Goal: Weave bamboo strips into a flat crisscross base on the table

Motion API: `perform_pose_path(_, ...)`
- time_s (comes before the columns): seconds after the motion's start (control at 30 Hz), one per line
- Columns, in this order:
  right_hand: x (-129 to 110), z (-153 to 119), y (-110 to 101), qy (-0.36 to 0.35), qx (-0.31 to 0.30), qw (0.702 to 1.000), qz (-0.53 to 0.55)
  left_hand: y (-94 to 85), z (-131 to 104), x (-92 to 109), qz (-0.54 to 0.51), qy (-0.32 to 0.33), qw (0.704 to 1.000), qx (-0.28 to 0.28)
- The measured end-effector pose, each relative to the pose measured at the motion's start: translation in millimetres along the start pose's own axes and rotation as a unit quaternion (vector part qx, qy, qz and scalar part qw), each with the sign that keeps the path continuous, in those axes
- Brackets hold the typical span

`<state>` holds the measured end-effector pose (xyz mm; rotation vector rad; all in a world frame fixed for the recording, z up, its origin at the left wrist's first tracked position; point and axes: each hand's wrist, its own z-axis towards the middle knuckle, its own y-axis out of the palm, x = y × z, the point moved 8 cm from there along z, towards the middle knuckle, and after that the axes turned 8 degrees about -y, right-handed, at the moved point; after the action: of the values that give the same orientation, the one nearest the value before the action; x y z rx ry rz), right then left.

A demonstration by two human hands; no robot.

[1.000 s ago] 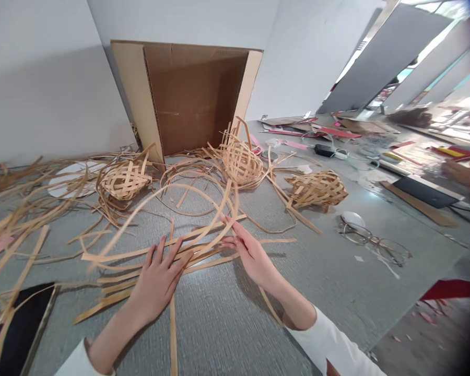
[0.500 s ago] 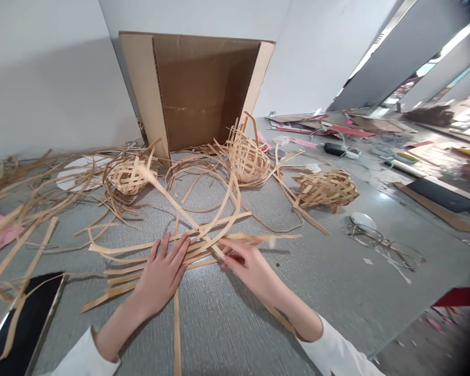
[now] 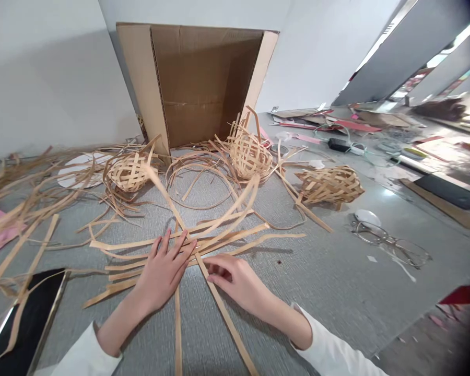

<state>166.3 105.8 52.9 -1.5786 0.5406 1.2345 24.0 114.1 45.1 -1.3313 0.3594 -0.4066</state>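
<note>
Shifted toward the person, the cross strip (image 3: pixel 227 318) now runs past the right hand (image 3: pixel 238 281), its fingers curled narrow; whether they grip, I cannot tell. The left hand (image 3: pixel 162 274), fingers fanned, lies on the strip row (image 3: pixel 254 231). Weaving seems underway; straightening the cross strip seems called for.

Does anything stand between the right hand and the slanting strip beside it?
Nothing visible does. The right hand is at the slanting strip, with no other object between; whether they touch is unclear.

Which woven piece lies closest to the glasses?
The rightmost woven piece, nearest the glasses; the other two lie farther left, by the box.
</note>
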Motion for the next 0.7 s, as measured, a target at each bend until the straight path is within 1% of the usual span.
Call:
perform_pose_path(0.07,-6.9,-3.9,1.3,-0.009,-0.017,0.998,-0.064,-0.3,0.3,0.8,0.004,0.0,1.0,-0.002)
perform_pose_path(0.1,-11.8,-6.5,4.5,-0.019,-0.037,0.994,-0.104,-0.9,0.6,1.3,0.006,0.0,1.0,0.0)
perform_pose_path(0.17,-21.0,-12.5,13.7,-0.044,-0.087,0.978,-0.186,-1.7,1.3,2.2,0.011,-0.002,1.0,0.005)
perform_pose_path(0.23,-25.8,-17.6,17.7,-0.063,-0.116,0.957,-0.26,-1.4,1.7,2.9,0.016,-0.003,1.0,0.007)
perform_pose_path(0.27,-26.8,-18.7,15.4,-0.072,-0.114,0.947,-0.293,-1.1,1.9,3.2,0.019,-0.004,1.0,0.008)
perform_pose_path(0.33,-27.6,-18.8,4.2,-0.099,-0.087,0.925,-0.357,-0.5,2.0,3.2,0.023,-0.005,1.0,0.008)
perform_pose_path(0.4,-28.6,-17.9,-10.7,-0.142,-0.055,0.893,-0.423,-0.3,2.0,2.7,0.023,-0.008,1.0,0.005)
perform_pose_path(0.5,-33.1,-18.8,-31.2,-0.223,-0.016,0.821,-0.525,-0.3,2.2,2.5,0.02,-0.01,1.0,-0.006)
perform_pose_path(0.57,-36.4,-21.6,-39.9,-0.275,-0.015,0.777,-0.566,-1.1,2.3,2.8,0.017,-0.009,1.0,-0.009)
perform_pose_path(0.7,-40.8,-33.2,-50.4,-0.372,-0.029,0.717,-0.589,-1.4,2.5,2.7,0.013,-0.013,1.0,-0.01)
